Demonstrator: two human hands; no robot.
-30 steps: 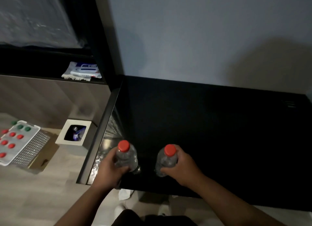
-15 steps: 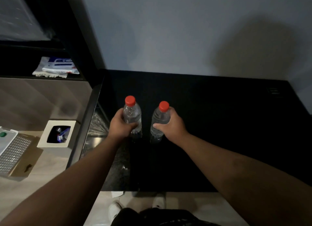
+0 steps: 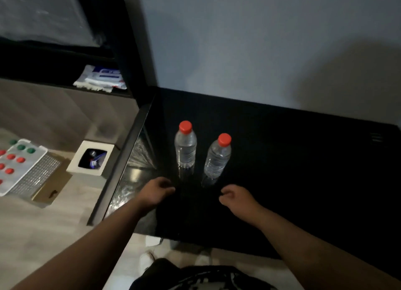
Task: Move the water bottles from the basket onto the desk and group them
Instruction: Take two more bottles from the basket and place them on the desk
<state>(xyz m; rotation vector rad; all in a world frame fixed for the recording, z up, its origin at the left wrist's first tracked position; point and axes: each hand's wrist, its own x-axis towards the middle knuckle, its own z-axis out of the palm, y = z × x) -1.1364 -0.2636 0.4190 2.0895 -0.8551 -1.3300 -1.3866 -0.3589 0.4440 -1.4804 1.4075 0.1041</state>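
Two clear water bottles with red caps stand upright side by side on the black desk (image 3: pixel 293 170), near its left edge. The left bottle (image 3: pixel 185 148) is slightly farther back than the right bottle (image 3: pixel 217 158). My left hand (image 3: pixel 157 192) hovers just in front of the left bottle, fingers loosely curled, holding nothing. My right hand (image 3: pixel 235 196) is in front of the right bottle, also empty with fingers apart. On the floor at far left sits a white basket (image 3: pixel 32 174) holding several bottles, seen as red and green caps.
A small white bin (image 3: pixel 91 160) stands on the floor between basket and desk. A brown cardboard piece (image 3: pixel 51 187) lies under the basket. A dark shelf unit (image 3: pixel 121 57) with a packet (image 3: pixel 102 80) rises at the left. The wall is behind the desk.
Both hands have let go of the two bottles and pulled back toward me. The bottles now stand free on the desk.
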